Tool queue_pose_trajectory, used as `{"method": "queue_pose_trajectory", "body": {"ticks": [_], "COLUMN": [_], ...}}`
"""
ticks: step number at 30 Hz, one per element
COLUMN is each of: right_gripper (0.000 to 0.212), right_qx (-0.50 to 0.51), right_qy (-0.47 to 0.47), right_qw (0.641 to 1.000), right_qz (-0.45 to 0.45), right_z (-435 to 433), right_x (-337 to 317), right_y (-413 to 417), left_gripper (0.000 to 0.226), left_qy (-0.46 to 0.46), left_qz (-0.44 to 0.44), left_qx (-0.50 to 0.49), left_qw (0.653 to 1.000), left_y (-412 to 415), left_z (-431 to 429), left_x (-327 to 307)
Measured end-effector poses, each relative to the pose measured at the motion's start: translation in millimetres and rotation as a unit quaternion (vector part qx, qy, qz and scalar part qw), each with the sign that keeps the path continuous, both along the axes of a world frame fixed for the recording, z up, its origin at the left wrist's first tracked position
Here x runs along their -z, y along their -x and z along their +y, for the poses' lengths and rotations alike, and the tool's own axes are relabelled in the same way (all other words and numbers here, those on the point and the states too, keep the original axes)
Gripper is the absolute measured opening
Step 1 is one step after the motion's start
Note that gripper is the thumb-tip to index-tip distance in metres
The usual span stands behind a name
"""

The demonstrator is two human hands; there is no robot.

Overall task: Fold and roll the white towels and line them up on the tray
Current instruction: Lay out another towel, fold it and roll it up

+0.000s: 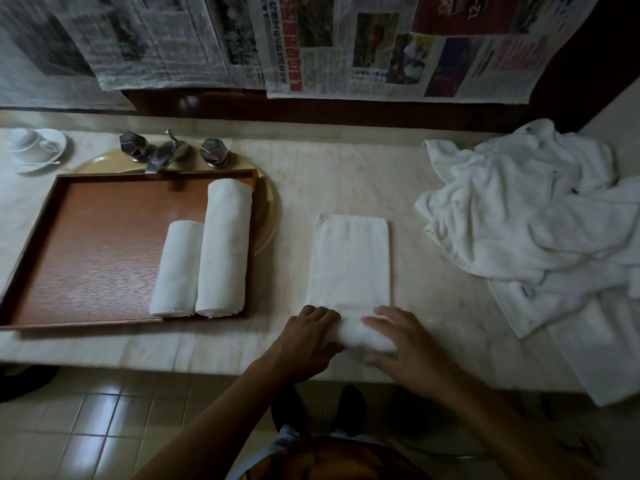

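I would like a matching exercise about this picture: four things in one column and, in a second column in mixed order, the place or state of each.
Column one
1. tray
2. folded towel
3. towel pile
4. cup and saucer

Column two
a. far left corner of the counter
b. over the sink, carrying two rolled towels
c. crumpled, on the right of the counter
d. flat on the counter, near end rolled under the left hand and right hand

Pairs: 1-b, 2-d, 3-c, 4-a.

Marble counter [450, 306], four loads.
Left: tray [104, 244] over sink [266, 216]; centre: part-rolled towel [349, 261]; right: towel heap [536, 220]; far-left: cup [31, 147].
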State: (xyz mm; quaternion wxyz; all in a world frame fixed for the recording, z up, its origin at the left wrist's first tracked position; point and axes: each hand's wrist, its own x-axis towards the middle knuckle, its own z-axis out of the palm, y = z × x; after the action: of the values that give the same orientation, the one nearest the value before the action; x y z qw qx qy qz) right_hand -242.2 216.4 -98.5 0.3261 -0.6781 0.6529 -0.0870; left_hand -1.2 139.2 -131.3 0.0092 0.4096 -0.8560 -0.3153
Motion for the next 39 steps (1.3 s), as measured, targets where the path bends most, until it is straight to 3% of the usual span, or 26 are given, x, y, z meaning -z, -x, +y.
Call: {"method": "queue_pose_trajectory", "body": {"ticks": [5,10,13,15,18,19,22,24,25,27,31,36,39], "right_gripper": [0.068,0.055,0.037,0.029,0.03,0.032,0.052,0.07,0.082,0.097,0.095,0.085,0.076], "right_qx": [-0.017,0.026,0.051,0.067,0.059,0.047,-0.004,-0.02,-0.022,-0.033,-0.057,-0.049,-0.048], "right_qy": [0.049,-0.062,-0.069,-0.036,0.062,0.108,0.183,0.167,0.145,0.112,0.141,0.145,0.143], "right_qw": [0.998,0.997,0.994,0.995,0.996,0.991,0.974,0.972,0.973,0.975,0.968,0.967,0.969], "right_qz": [-0.025,-0.025,-0.067,-0.072,0.024,0.067,0.133,0.166,0.18,0.192,0.201,0.204,0.194], "right_z": [16.0,9.3,-1.4,-13.4,-22.6,-19.9,0.6,11.5,13.2,13.8,6.3,-19.4,-37.5], "right_x": [23.5,10.6,9.9,14.0,20.1,20.6,21.3,29.7,35.4,46.1,54.8,48.0,42.8], "right_y": [-1.4,4.2,9.0,10.7,3.3,-4.1,-36.0,-49.7,-52.5,-51.8,-42.5,-34.2,-27.6], "left_gripper": [0.054,0.041,0.03,0.035,0.052,0.05,0.036,0.038,0.044,0.053,0.068,0.089,0.084], "left_qy": [-0.038,-0.122,-0.115,-0.08,-0.061,-0.041,-0.083,-0.088,-0.046,0.073,0.185,0.147,0.126], "left_qz": [0.015,0.081,0.079,0.068,0.02,0.011,0.029,0.039,0.03,0.013,-0.015,-0.127,-0.108], "left_qx": [-0.026,-0.071,-0.118,-0.152,-0.13,-0.115,-0.208,-0.259,-0.258,-0.213,-0.017,0.03,0.037], "left_qw": [0.999,0.987,0.983,0.983,0.989,0.992,0.974,0.961,0.964,0.974,0.982,0.981,0.985], "left_y": [-0.4,-13.2,-15.3,-11.8,-3.9,-0.5,12.1,15.9,15.1,10.6,7.5,11.9,18.8], "left_z": [2.5,11.7,1.8,-11.2,-28.6,-32.9,-41.4,-37.3,-31.3,-14.5,7.0,-16.1,-41.7], "left_x": [-1.1,-9.1,-3.2,0.7,6.4,8.8,3.8,3.4,3.1,1.4,6.2,17.4,9.6]}}
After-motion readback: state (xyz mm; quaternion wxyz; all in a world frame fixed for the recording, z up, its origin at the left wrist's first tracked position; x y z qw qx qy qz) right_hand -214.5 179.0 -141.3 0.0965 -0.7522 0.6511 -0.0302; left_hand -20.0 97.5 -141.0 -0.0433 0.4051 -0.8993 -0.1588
